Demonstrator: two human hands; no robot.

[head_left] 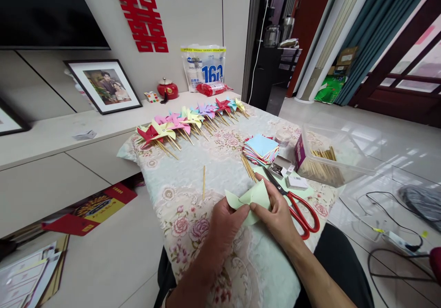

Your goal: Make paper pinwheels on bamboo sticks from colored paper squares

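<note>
A light green paper piece [254, 198], its corners folded in toward the centre, is pinched between both hands over the near part of the table. My left hand [223, 223] grips its left side, thumb near the middle. On the right side my right hand [275, 207] holds it, thumb also pressed at the centre. Just right of that hand lie scissors [301, 209] with red handles. A single wooden stick [204, 182] rests on the cloth ahead of my left hand. Several more sticks [247, 166] lie beyond the paper.
Finished paper pinwheels [172, 123] on sticks line the table's far left edge. A stack of coloured paper squares [262, 148], an open box of small pins [279, 166], a white box [296, 182] and a clear bin [347, 175] of sticks stand at the right.
</note>
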